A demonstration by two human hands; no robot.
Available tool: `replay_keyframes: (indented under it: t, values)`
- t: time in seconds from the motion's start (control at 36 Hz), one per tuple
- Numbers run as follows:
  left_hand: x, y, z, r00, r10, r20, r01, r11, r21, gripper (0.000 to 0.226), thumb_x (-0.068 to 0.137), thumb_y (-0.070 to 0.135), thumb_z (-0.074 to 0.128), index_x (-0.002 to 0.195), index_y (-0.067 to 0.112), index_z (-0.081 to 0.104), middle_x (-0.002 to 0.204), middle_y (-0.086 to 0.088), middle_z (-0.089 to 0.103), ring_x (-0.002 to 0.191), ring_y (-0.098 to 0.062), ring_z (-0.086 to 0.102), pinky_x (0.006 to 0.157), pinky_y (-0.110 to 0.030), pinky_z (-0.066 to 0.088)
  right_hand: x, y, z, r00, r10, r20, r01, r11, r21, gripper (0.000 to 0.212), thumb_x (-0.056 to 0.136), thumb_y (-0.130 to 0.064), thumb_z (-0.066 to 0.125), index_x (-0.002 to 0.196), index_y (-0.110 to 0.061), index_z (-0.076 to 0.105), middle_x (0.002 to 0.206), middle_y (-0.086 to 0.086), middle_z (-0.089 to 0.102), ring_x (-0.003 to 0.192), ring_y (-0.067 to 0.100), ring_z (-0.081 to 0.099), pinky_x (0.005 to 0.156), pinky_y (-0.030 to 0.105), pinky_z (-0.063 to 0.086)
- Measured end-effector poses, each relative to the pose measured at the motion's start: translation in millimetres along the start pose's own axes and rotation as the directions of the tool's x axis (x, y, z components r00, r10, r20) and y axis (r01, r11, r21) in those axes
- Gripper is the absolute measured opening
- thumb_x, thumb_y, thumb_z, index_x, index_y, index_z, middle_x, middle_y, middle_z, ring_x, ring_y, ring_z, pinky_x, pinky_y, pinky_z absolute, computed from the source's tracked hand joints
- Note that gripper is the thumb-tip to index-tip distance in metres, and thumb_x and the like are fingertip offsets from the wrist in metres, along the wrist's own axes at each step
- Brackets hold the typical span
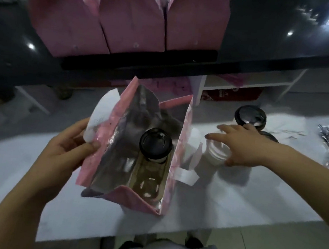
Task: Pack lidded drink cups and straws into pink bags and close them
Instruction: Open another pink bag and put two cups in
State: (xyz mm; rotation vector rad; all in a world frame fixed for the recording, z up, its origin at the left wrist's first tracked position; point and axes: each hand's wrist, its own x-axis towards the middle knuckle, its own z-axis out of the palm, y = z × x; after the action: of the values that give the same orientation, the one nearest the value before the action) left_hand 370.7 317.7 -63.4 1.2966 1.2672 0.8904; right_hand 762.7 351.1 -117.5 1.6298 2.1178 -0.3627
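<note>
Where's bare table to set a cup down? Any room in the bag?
Free: table strip between pink bag and near edge. Bag's near half, in front of the cup, looks empty. Crowded: right of bag, cups by right hand.

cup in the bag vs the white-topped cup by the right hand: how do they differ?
Lid: the cup in the bag has a black one; the white-topped cup looks white. Place: the first sits inside the pink bag; the second stands on the table beside it. Contact: the first is untouched; the right hand reaches over the second. Both are upright.
</note>
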Motion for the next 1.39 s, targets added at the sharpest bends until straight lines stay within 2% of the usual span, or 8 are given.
replay_keyframes:
  t: [0.31,0.44,0.56,0.67,0.78,0.94,1.11,1.39]
  values:
    - [-9,15,21,0.969,-0.041,-0.244,0.043,0.999,0.005,0.031,0.090,0.026,0.064,0.118,0.035,0.072,0.113,0.000,0.075,0.097,-0.024,0.074,0.069,-0.034,0.062,-1,19,-36,0.974,-0.218,-0.060,0.220,0.975,0.022,0.088,0.066,-0.068,0.060,0.144,-0.057,0.019,0.132,-0.013,0.043,0.112,0.015,0.047,0.082,0.032,0.037]
    - [-11,15,27,0.965,-0.047,-0.258,0.039,0.999,-0.033,0.034,0.083,0.030,0.068,0.117,0.030,0.073,0.108,0.001,0.076,0.093,-0.022,0.075,0.065,-0.029,0.061,-31,13,-90,0.946,-0.203,-0.253,0.221,0.974,0.044,0.086,0.055,-0.077,0.047,0.136,-0.058,0.028,0.127,-0.014,0.050,0.104,0.016,0.051,0.077,0.035,0.043]
    - [-12,12,26,0.974,-0.032,-0.225,0.023,0.999,-0.045,0.028,0.081,0.034,0.070,0.109,0.040,0.075,0.106,0.006,0.076,0.093,-0.019,0.075,0.065,-0.028,0.061,-64,-11,-131,0.822,-0.139,-0.553,0.233,0.967,0.102,0.083,0.057,-0.074,0.051,0.135,-0.049,0.040,0.122,-0.003,0.054,0.103,0.028,0.052,0.087,0.054,0.050]
    - [-10,9,21,0.980,-0.024,-0.196,0.008,0.997,-0.081,0.026,0.080,0.038,0.070,0.104,0.045,0.075,0.106,0.009,0.076,0.095,-0.015,0.074,0.067,-0.027,0.061,-96,-58,-156,0.658,-0.108,-0.746,0.324,0.934,0.151,0.079,0.064,-0.065,0.059,0.138,-0.039,0.046,0.124,0.000,0.052,0.108,0.028,0.050,0.086,0.055,0.049]
    - [-6,0,12,0.979,-0.019,-0.201,-0.009,0.990,-0.138,0.023,0.087,0.030,0.071,0.106,0.042,0.074,0.108,0.004,0.075,0.098,-0.020,0.073,0.071,-0.032,0.062,-102,-110,-165,0.769,-0.250,-0.589,0.469,0.846,0.254,0.079,0.062,-0.059,0.067,0.136,-0.052,0.042,0.126,-0.021,0.050,0.110,0.011,0.055,0.089,0.040,0.052]
    - [3,-19,-2,0.969,-0.089,-0.230,0.031,0.969,-0.244,0.028,0.092,0.021,0.069,0.116,0.034,0.068,0.109,0.000,0.072,0.098,-0.019,0.072,0.072,-0.032,0.062,-44,-161,-150,0.945,-0.269,-0.185,0.322,0.858,0.401,0.074,0.066,-0.054,0.075,0.128,-0.066,0.036,0.127,-0.025,0.045,0.106,0.003,0.055,0.082,0.028,0.051]
    - [9,-24,-16,0.996,-0.035,-0.082,0.010,0.957,-0.290,0.029,0.091,0.017,0.070,0.108,0.041,0.071,0.109,-0.014,0.069,0.095,-0.026,0.071,0.071,-0.039,0.064,-5,-193,-116,0.981,-0.186,-0.060,0.195,0.960,0.201,0.075,0.069,-0.047,0.078,0.133,-0.056,0.041,0.112,-0.015,0.046,0.092,0.011,0.057,0.070,0.026,0.050]
    - [17,-28,-36,0.995,0.049,0.092,-0.022,0.960,-0.278,0.034,0.092,0.015,0.070,0.111,0.043,0.070,0.108,-0.019,0.064,0.094,-0.029,0.070,0.073,-0.048,0.063,5,-204,-65,0.990,-0.126,-0.066,0.134,0.980,0.145,0.067,0.085,-0.029,0.068,0.143,-0.047,0.041,0.133,-0.005,0.052,0.104,0.017,0.049,0.086,0.032,0.045]
